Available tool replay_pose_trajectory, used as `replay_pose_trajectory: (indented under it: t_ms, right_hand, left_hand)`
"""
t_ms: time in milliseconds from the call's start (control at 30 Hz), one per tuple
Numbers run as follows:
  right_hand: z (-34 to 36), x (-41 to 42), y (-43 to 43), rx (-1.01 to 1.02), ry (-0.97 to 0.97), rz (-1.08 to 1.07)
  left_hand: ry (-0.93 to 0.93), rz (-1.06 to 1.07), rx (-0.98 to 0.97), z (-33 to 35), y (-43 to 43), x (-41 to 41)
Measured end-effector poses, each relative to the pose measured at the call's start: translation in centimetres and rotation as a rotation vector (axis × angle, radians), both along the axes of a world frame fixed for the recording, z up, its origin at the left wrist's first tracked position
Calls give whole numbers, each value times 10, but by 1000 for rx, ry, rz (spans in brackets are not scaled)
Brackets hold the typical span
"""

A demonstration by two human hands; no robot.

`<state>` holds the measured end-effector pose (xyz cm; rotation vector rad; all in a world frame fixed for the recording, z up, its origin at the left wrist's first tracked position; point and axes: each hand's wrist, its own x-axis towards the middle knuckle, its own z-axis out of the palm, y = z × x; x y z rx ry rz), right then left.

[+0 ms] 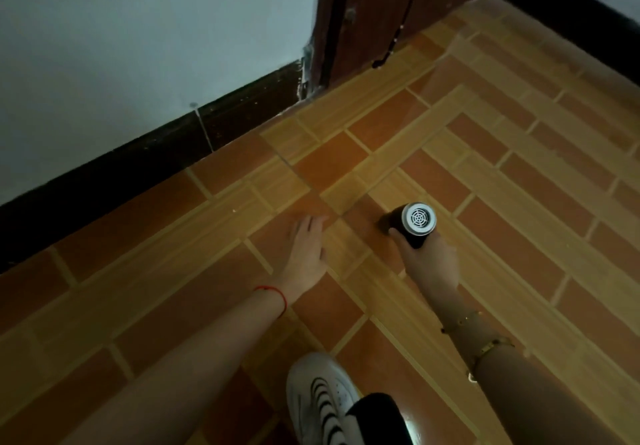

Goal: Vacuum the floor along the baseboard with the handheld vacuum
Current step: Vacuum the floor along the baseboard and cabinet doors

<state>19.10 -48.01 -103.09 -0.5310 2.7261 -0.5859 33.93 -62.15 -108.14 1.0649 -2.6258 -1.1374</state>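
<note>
My right hand [429, 257] grips the handheld vacuum [412, 224]; my left hand [306, 248] hangs spread wide. Baseboard [145, 164] runs at ten o'clock, with open floor [519, 202] between.

— Floor?
— Tiled floor [519, 167], glossy, brick-like pattern of reddish-brown blocks and yellow-tan strips, spreading out on every side of the left fingers [308, 228] and right fingers [397, 236].
— Beyond the left fingers?
— Black baseboard [138, 167], speckled with pale flecks, below a pale bluish-white wall [138, 46].
— Ahead of the right fingers?
— Dark brown wooden door frame [374, 11], well apart, with a thin black cord [405, 18] hanging down to the tiles.
— Far right of the right fingers?
— Second black baseboard strip [571, 18] below another pale wall.
— Light?
— Dim overall; one bright glare [412, 422] on the tiles behind the right fingers.
</note>
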Motion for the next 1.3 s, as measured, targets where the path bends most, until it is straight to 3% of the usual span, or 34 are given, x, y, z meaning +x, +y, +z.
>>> replay_pose_trajectory:
  t_ms: [167,500,800,1067,1233,1300]
  right_hand:
    - [0,-14,0,-36,-75,-16]
    - [0,20,-67,-35,-109,234]
    - [-5,84,-150,-29,-126,654]
    - [-8,107,-193,-84,-108,656]
    - [-10,102,-197,-124,-301,705]
    - [-11,101,-197,-122,-265,720]
  left_hand:
    - [-37,-16,-28,-7,7,-7]
    - [-101,117,-131,-7,-23,25]
    - [-197,374,-178,-3,-58,67]
    - [-159,573,-108,-6,-88,106]
    - [-118,633,-50,-10,-95,114]
    - [-120,629,-48,-12,-95,114]
